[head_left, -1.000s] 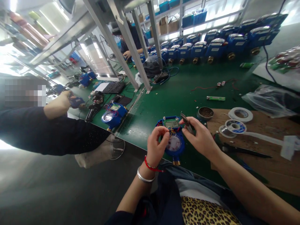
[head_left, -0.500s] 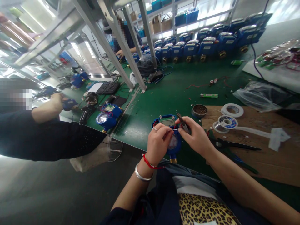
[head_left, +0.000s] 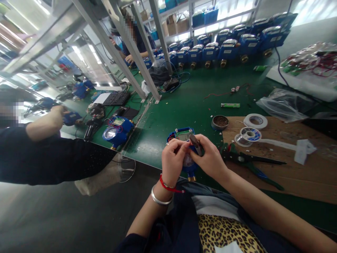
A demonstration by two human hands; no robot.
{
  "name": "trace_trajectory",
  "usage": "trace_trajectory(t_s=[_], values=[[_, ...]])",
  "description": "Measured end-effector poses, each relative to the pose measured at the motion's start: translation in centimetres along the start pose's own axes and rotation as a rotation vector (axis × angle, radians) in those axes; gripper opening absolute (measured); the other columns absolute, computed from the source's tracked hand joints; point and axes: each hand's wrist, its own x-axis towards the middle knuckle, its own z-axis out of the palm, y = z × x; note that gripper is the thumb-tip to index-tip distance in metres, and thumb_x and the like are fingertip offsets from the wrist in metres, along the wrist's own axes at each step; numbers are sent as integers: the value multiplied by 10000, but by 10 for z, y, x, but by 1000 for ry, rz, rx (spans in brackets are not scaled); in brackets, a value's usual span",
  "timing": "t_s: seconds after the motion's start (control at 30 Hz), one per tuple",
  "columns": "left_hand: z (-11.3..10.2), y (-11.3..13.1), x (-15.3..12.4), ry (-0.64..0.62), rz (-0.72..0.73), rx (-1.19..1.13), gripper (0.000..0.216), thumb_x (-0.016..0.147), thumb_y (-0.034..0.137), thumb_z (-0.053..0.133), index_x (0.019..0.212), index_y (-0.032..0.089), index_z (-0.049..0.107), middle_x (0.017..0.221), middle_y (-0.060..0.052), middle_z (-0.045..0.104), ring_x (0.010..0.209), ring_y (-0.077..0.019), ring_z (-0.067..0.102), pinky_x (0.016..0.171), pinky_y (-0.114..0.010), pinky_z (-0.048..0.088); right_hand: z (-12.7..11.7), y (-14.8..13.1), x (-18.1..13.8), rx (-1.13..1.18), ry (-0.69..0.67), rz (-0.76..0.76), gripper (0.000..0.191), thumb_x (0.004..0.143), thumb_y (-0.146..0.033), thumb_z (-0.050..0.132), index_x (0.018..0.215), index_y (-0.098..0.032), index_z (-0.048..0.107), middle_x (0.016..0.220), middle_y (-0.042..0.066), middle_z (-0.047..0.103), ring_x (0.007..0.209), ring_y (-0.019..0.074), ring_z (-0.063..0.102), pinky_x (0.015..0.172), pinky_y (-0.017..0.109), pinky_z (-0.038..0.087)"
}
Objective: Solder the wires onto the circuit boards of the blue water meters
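A blue water meter [head_left: 191, 172] with a small display [head_left: 181, 133] and brass fittings lies in front of me, partly covered by both hands. My left hand [head_left: 170, 160] is closed in a pinch above its round dial, on a thin wire [head_left: 187, 141] that shows only in part. Close against those fingertips, my right hand [head_left: 210, 156] is wrapped around a slim hand tool [head_left: 195, 141] with a dark tip and greyish shaft. Its exact kind cannot be made out. The fingers of the two hands almost meet over the meter.
On cardboard [head_left: 284, 182] at the right lie a tape roll [head_left: 262, 122], a solder wire spool [head_left: 243, 141] and green-handled cutters [head_left: 240, 159]. A round tin [head_left: 220, 123] and a green battery [head_left: 230, 105] sit beyond. Another meter [head_left: 118, 131] and a co-worker's arm [head_left: 44, 126] are left.
My right hand has moved in against the left fingertips, bringing the tool closer to the pinched wire. The whole view has shifted slightly, so the bench appears a little further left.
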Motion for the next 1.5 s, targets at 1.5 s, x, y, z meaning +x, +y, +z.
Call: trace_trajectory(t_s=[1.5], values=[[-3, -4, -1, -100, 92, 94, 141, 945, 231, 538, 908, 191, 668, 862, -31, 604, 848, -166, 563, 754, -284, 438, -39, 4, -12, -307, -327, 144, 89, 817, -170, 534, 869, -211, 593, 812, 14, 636, 747, 180, 578, 654, 278, 394]])
